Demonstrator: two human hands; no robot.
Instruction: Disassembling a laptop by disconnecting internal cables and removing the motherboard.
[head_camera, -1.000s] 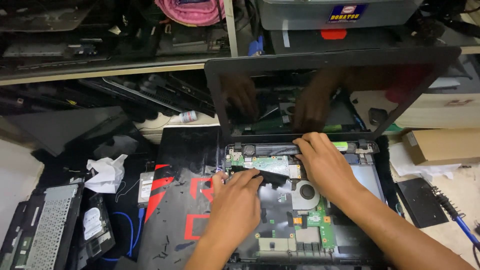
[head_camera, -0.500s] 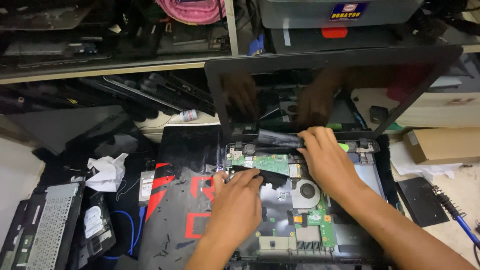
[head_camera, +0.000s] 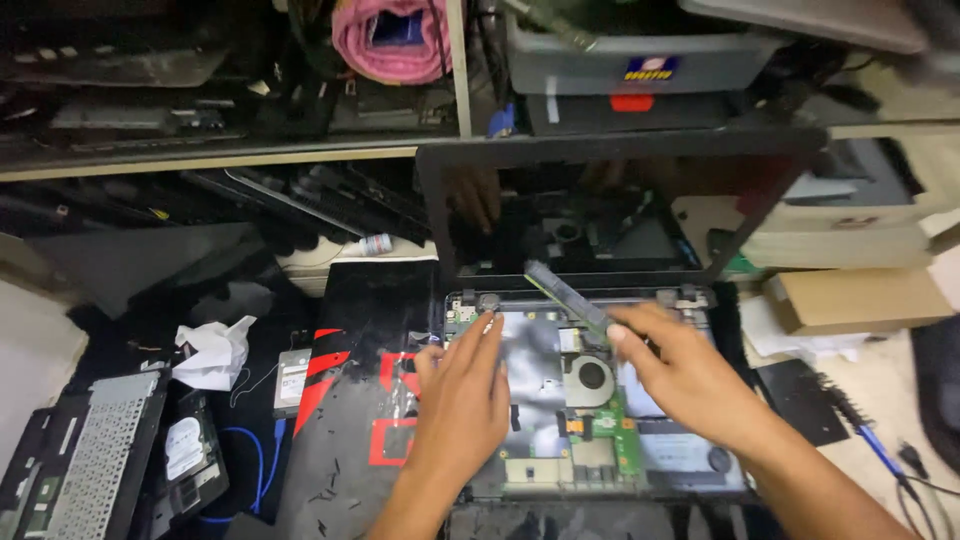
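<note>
We are lifting the memory stick (head_camera: 567, 296), pinched in our right hand (head_camera: 690, 375), clear of the opened laptop (head_camera: 540, 400), while our left hand (head_camera: 462, 400) is resting flat and empty beside it, the fan (head_camera: 590, 377) and boards under our hands not yet removed.

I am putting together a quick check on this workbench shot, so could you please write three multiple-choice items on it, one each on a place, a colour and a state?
1. Where does the crumpled white paper lie?
A. left of the opened laptop
B. on the laptop's fan
C. on the cardboard box

2. What colour is the rolled cloth on the shelf?
A. green
B. pink
C. yellow

3. What is the state of the slim memory module?
A. seated flat in the board
B. lying on the floor
C. lifted clear in the right hand

Answers:
1 A, it sits among clutter to the laptop's left.
2 B, the roll is plainly pink.
3 C, the right hand's fingertips hold it tilted above the board, while the left hand rests on the laptop.
</note>
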